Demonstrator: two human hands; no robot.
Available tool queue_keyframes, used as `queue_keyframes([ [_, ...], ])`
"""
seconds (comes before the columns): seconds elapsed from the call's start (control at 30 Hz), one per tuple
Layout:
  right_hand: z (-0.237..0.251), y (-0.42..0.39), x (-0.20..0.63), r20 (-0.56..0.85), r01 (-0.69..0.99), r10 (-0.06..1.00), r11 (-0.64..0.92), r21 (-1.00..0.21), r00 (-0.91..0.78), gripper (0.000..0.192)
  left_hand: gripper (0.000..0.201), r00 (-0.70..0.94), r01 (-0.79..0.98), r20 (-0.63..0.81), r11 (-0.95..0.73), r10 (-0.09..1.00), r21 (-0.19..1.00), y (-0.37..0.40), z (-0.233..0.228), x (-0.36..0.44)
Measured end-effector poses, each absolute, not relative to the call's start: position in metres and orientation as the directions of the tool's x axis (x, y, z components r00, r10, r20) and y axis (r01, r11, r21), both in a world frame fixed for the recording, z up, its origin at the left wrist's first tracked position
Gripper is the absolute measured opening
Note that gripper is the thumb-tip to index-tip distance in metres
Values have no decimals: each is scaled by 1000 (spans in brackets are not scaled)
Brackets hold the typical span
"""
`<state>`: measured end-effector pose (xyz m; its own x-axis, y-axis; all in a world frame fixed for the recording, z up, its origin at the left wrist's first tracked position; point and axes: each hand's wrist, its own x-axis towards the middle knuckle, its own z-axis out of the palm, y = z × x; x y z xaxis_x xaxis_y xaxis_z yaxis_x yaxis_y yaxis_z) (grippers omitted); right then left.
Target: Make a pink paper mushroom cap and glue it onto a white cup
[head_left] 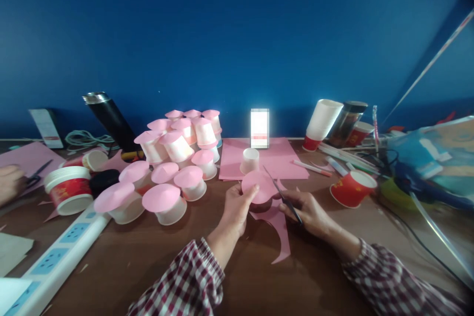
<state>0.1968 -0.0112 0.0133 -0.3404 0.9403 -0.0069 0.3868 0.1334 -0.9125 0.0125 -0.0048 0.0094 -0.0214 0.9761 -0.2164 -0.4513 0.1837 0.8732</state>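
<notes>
My left hand (237,205) pinches a round pink paper piece (258,186) just above the brown table. A curved pink offcut (278,224) hangs from it and trails onto the table. My right hand (309,212) grips small dark scissors (283,196), whose blades point up and left along the paper's right edge. Behind the paper, a small white cup (250,160) stands upside down on a flat pink sheet (261,158). Both my sleeves are red and white plaid.
A cluster of several white cups with pink cone lids (174,163) fills the left middle. A white power strip (59,252) lies front left. Red paper cups (351,187), a cup stack (322,121), pens and cables crowd the right. Another person's hand (9,182) holds scissors at far left.
</notes>
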Motion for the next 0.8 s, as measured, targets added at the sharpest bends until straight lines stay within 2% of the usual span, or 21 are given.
queue_keyframes([
  [0.8, 18, -13, 192, -22, 401, 949, 112, -909, -315, 43, 32, -68, -449, -194, 144, 979, 882, -3, 7, 12],
])
